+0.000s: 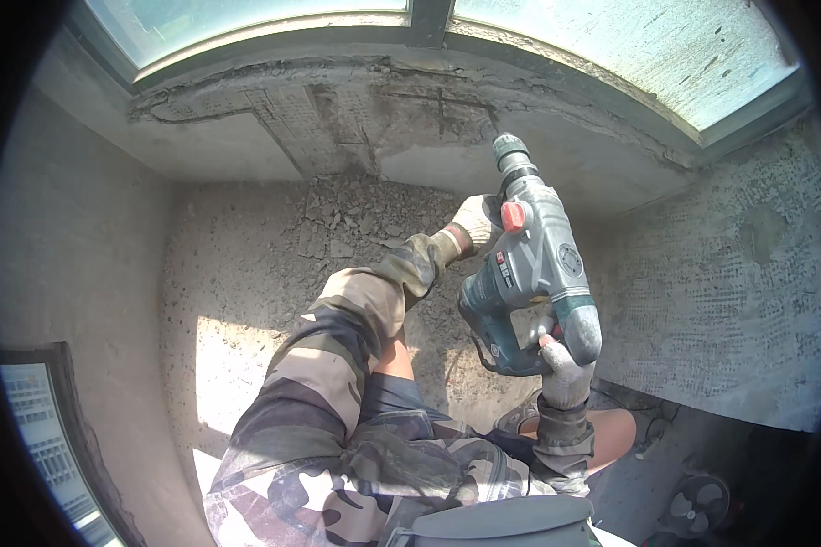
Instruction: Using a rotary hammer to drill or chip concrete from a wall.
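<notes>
Pointing toward the chipped wall (397, 118), the drill (545, 246) has its front end close to it; whether they touch is unclear. The right hand (567, 372) is clamped on the drill's rear, farther from the wall, the left hand (477, 220) around its front, nearer the wall. Rubble (345, 223) lies at the wall's foot.

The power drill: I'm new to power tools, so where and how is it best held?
Probably by the looped rear handle, from behind, as the right hand does; its opening permits wrapping. The length of the power drill suggests a second hold from the left, behind the chuck, where the left hand is.
</notes>
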A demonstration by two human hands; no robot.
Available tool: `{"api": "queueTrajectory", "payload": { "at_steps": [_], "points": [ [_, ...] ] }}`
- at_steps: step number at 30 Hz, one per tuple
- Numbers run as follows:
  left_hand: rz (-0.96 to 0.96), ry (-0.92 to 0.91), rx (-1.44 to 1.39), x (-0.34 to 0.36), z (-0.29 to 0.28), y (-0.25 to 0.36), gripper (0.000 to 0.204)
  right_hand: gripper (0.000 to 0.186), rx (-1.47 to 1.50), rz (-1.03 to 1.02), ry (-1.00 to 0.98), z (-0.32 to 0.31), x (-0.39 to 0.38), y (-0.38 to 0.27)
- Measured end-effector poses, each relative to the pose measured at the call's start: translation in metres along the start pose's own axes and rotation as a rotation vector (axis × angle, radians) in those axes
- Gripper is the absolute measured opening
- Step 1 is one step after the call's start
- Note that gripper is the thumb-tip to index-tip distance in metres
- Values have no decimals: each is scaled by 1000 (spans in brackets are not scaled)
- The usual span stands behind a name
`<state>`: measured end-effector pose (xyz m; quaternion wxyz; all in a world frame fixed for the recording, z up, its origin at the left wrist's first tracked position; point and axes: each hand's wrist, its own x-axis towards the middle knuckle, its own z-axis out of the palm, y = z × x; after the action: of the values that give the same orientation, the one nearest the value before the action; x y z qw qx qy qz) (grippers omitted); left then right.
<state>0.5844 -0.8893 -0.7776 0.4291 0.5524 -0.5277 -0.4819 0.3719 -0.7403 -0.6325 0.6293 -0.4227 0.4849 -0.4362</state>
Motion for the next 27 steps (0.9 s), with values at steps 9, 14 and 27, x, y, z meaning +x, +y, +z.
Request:
{"api": "queueTrajectory", "payload": {
  "at_steps": [9, 14, 27],
  "points": [
    [135, -109, 363, 11, -40, -20, 31, 23, -121, -96, 14, 67, 3, -8],
    [535, -55, 858, 18, -54, -44, 33, 24, -47, -129, 77, 89, 9, 6],
    [62, -241, 96, 5, -28, -8, 39, 21, -131, -141, 56, 87, -12, -31]
  ]
}}
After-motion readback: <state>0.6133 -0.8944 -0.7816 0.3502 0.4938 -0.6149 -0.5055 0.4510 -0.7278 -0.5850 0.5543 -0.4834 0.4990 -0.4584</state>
